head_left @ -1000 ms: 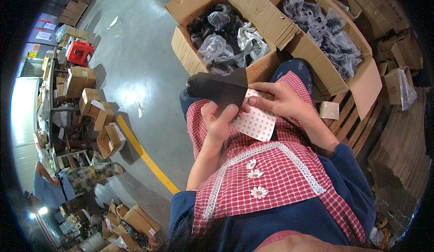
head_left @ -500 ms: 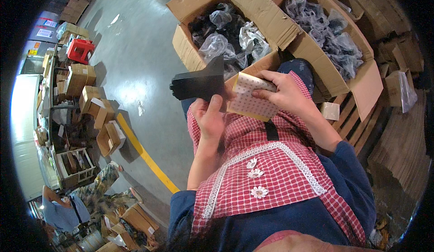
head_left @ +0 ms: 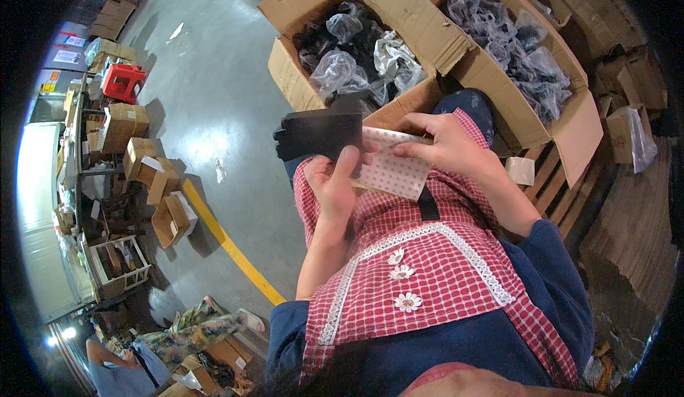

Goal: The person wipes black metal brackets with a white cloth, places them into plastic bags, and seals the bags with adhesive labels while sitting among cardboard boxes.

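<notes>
My left hand (head_left: 335,189) is closed round a black plastic part (head_left: 319,132), its thumb along the part's near edge. The part has a broad flat face and a stepped left end. Its right side overlaps a pale sheet of small printed labels (head_left: 397,168). Close to that side, my right hand (head_left: 450,145) grips the sheet's upper right edge between thumb and fingers. Some left fingertips lie by the sheet's left edge; whether they hold it too I cannot tell. Both things are above my lap, over a red checked apron (head_left: 399,215).
Ahead stands an open carton (head_left: 298,87) of black parts and clear plastic bags. Another carton (head_left: 576,148) of bagged parts sits on a wooden pallet (head_left: 554,187) to the right. A yellow floor line (head_left: 231,246) runs at left. Beyond it, a person (head_left: 125,365) is among boxes.
The black part has turned in my left hand, its pointed upper end now lower. The label sheet lies flatter, its curled top less visible. The other person has shifted rightward and nearer.
</notes>
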`<state>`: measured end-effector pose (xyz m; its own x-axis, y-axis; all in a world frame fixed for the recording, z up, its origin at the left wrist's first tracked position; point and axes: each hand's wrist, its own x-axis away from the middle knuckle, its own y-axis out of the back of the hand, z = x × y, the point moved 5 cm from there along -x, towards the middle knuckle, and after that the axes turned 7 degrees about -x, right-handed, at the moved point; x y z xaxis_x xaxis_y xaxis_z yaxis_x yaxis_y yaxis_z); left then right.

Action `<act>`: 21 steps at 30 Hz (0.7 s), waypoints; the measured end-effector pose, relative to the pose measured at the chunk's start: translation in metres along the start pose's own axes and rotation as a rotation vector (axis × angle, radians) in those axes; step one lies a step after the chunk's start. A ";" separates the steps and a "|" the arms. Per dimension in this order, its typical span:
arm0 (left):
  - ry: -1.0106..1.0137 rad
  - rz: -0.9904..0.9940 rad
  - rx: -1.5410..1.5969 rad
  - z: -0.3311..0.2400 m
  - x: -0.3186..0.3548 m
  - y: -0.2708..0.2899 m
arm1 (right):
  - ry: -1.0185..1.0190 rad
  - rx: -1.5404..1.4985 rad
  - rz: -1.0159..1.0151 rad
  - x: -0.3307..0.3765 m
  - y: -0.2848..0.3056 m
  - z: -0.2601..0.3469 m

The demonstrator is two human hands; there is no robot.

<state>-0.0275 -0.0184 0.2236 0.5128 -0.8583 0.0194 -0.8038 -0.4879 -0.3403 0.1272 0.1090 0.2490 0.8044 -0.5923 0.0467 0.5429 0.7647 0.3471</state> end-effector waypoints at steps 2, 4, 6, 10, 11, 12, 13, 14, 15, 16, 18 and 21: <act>0.005 -0.015 -0.029 0.002 0.000 0.002 | 0.065 0.025 -0.070 0.003 0.006 -0.002; -0.033 0.002 -0.044 0.000 -0.001 -0.002 | 0.003 -0.046 -0.075 0.007 0.004 -0.008; -0.032 0.026 -0.091 0.002 0.001 -0.004 | -0.039 -0.101 -0.082 0.009 0.003 -0.014; -0.017 0.043 -0.131 0.002 0.004 -0.005 | -0.038 -0.082 -0.069 0.008 0.002 -0.015; -0.023 0.038 -0.174 0.002 0.005 -0.004 | -0.026 -0.053 -0.060 0.007 0.001 -0.014; -0.030 0.033 -0.216 0.003 0.005 -0.003 | 0.044 0.028 -0.082 0.007 0.002 -0.011; -0.037 0.028 -0.258 0.003 0.004 -0.002 | 0.114 0.109 -0.105 0.007 0.002 -0.008; -0.042 0.030 -0.282 0.003 0.004 -0.002 | 0.184 0.190 -0.127 0.007 0.002 -0.004; -0.047 0.031 -0.307 0.003 0.005 -0.002 | 0.217 0.258 -0.131 0.007 0.000 -0.002; -0.052 0.031 -0.331 0.003 0.005 -0.002 | 0.249 0.326 -0.134 0.007 -0.001 0.002; -0.048 0.010 -0.328 -0.002 0.005 -0.007 | 0.287 0.426 -0.147 0.007 -0.004 0.005; -0.054 0.015 -0.351 0.000 0.005 -0.009 | 0.299 0.508 -0.186 0.010 -0.010 0.005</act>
<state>-0.0176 -0.0185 0.2264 0.5075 -0.8609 -0.0359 -0.8614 -0.5079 0.0034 0.1283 0.0944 0.2509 0.7804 -0.5506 -0.2965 0.5567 0.3957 0.7304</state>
